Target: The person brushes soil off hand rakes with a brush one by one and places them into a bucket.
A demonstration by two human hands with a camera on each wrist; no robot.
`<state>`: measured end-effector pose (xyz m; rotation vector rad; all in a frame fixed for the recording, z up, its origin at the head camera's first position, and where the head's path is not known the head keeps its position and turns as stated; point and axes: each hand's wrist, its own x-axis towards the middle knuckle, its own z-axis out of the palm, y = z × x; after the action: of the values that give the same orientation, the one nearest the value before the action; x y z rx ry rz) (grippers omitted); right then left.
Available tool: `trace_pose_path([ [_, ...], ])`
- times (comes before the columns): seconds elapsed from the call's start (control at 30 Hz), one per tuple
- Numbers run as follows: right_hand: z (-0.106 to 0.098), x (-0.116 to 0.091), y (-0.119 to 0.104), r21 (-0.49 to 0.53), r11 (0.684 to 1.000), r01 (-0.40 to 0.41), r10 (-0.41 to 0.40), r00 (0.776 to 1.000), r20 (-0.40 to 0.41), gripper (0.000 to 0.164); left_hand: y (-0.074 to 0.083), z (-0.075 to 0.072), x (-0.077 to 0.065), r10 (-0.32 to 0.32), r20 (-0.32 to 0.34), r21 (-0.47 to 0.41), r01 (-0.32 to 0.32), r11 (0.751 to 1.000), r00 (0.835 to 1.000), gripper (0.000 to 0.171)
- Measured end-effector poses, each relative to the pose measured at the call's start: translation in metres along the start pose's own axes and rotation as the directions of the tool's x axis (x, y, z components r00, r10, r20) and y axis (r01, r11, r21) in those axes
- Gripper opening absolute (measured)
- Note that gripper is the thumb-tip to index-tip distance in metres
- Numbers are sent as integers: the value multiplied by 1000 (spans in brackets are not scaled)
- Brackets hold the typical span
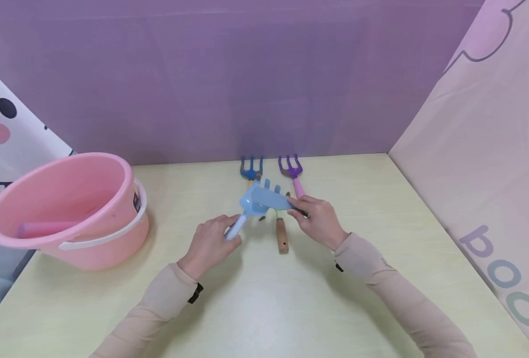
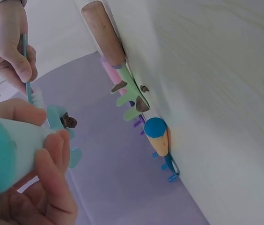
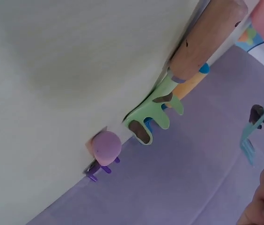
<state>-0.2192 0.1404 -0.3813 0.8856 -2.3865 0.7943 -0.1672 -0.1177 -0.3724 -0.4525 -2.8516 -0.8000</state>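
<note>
My left hand (image 1: 211, 244) grips the pale handle of a light blue hand rake (image 1: 248, 202), its tines pointing away from me. In the left wrist view a dark brown clump (image 2: 68, 121) clings to the rake's head. My right hand (image 1: 320, 221) pinches a blue brush (image 1: 270, 198) with white bristles (image 2: 37, 99), held across the rake's head. Below them on the table lies a green hand rake (image 3: 153, 115) with a wooden handle (image 1: 282, 236) and brown patches on its tines. A small brown crumb (image 2: 144, 88) lies beside it.
Farther back lie a blue fork (image 1: 251, 172) with a yellow handle and a purple fork (image 1: 291, 169) with a pink handle. At the left stands a pink bucket (image 1: 107, 256) under a tilted pink basin (image 1: 58, 171); a pink rod (image 1: 51, 228) lies inside the basin. Cloth walls enclose the table.
</note>
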Motion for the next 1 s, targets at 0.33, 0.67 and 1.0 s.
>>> trace_pose_path([
  [0.33,-5,13,5,-215,968,128,-126,992,24,27,-6,-4,-2,51,59,-44,-49,998,997,45],
  [0.67,-2,17,5,-287,943,169,-188,981,-41,28,-2,0,-3,20,91,-100,-11,995,996,45],
  [1.0,-2,14,2,-85,996,-20,20,1000,-7,32,0,1,0,-32,102,-76,40,996,994,45],
])
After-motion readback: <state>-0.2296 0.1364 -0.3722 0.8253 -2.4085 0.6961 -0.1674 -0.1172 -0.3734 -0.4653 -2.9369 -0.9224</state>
